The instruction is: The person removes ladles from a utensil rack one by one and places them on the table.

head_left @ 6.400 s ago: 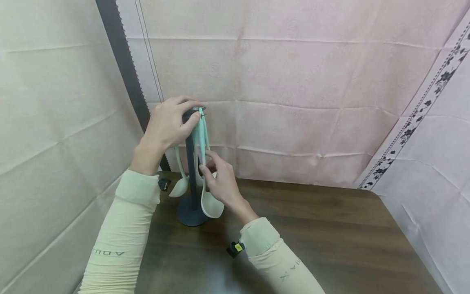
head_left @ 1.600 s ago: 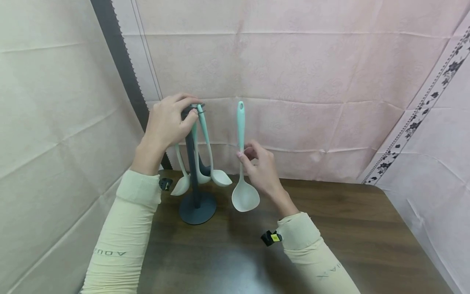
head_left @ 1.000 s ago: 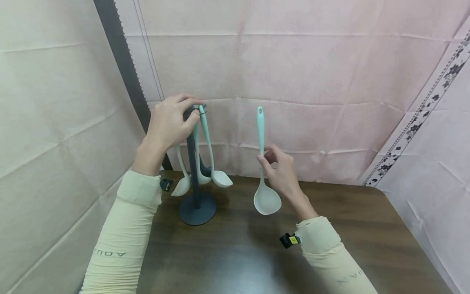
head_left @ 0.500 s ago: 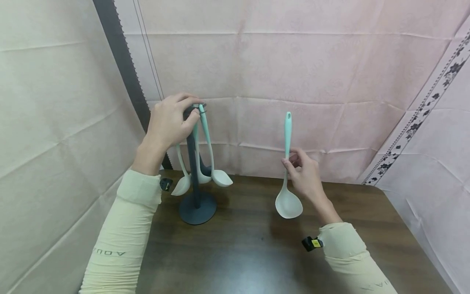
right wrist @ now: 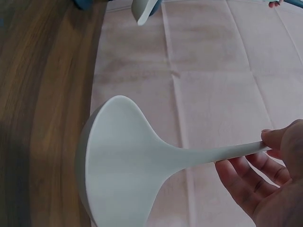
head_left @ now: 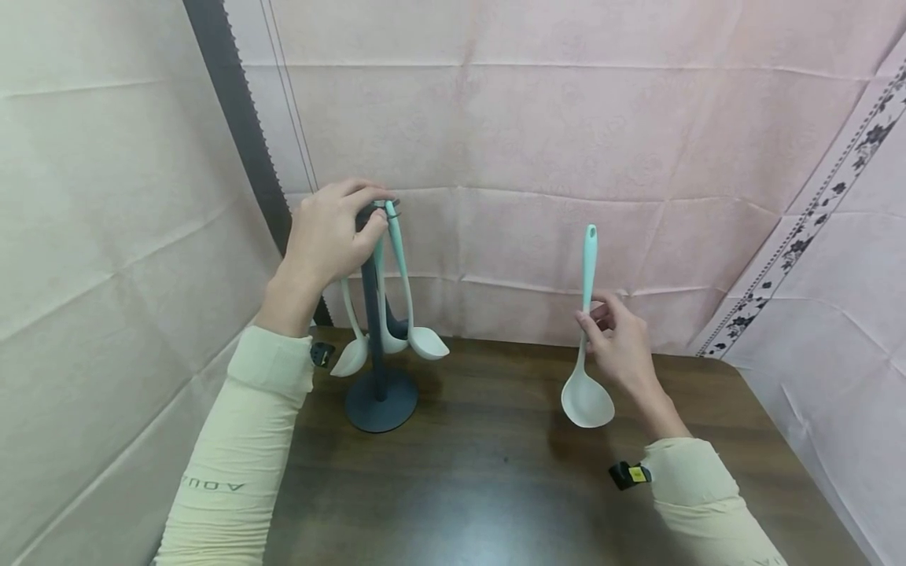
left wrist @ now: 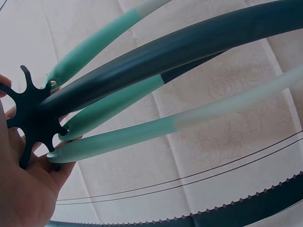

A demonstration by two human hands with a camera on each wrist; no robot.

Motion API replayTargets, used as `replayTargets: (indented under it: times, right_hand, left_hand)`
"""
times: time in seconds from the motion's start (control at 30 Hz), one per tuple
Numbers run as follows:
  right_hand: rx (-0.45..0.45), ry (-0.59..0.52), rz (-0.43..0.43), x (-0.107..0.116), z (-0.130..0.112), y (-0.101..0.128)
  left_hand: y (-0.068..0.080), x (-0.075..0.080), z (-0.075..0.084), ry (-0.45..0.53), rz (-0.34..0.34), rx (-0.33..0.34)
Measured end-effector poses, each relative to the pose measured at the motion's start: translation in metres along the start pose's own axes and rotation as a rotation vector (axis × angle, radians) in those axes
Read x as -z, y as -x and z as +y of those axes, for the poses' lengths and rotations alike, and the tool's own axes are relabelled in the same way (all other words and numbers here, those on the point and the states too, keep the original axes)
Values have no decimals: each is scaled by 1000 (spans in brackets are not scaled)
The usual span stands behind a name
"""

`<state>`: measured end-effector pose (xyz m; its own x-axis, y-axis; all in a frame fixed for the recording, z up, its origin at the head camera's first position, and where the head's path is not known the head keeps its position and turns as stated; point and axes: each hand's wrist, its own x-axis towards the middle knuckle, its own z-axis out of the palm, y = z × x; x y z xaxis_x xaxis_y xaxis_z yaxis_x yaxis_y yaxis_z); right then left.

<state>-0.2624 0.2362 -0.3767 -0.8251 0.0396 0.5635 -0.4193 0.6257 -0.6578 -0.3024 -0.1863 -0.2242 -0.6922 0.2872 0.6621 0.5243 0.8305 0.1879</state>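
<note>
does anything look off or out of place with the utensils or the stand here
Nothing stands out. The dark stand is upright on the table, with utensils hanging from its top, which the left hand grips. The right hand holds one ladle upright above the table, undamaged.

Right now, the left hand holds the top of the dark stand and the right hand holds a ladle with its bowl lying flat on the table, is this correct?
Not quite. The ladle hangs upright in the right hand, its bowl above the table, not lying on it; the head view shows this. The left hand does hold the top of the dark stand.
</note>
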Motion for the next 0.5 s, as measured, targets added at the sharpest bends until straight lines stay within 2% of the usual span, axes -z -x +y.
replayTargets:
  times: [0.5]
  right_hand:
    - [-49,48,20,26,27,8]
  left_hand:
    - [0,-1,-3,18,12,-6]
